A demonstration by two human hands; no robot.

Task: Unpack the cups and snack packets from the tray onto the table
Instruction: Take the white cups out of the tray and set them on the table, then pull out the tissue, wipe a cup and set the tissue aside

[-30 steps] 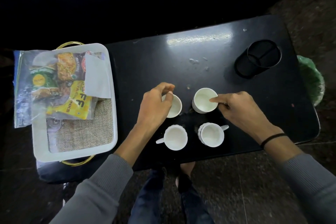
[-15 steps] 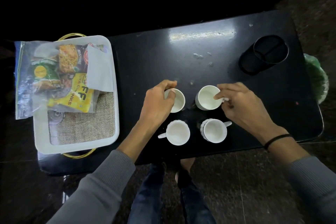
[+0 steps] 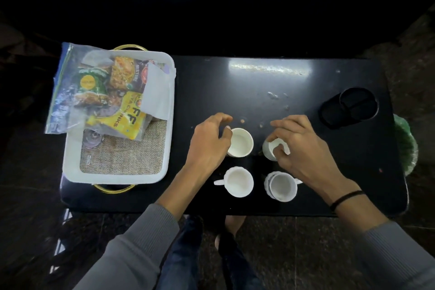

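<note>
black table (image 3: 270, 82), dark room. my left hand (image 3: 207, 143) grips one cup (image 3: 241, 142); my right hand (image 3: 303, 148) grips another cup (image 3: 270, 147).

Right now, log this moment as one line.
cups: four on table | left hand: far-left cup | right hand: far-right cup | snack packets: in tray

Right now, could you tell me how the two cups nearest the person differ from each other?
The near-left cup points its handle left; the near-right cup points its handle right, partly under the right hand. The near-left cup's inside looks bright white, while the near-right cup's looks greyer, in shadow. Both are white, upright, empty-looking, untouched, and stand on the black table.
</note>
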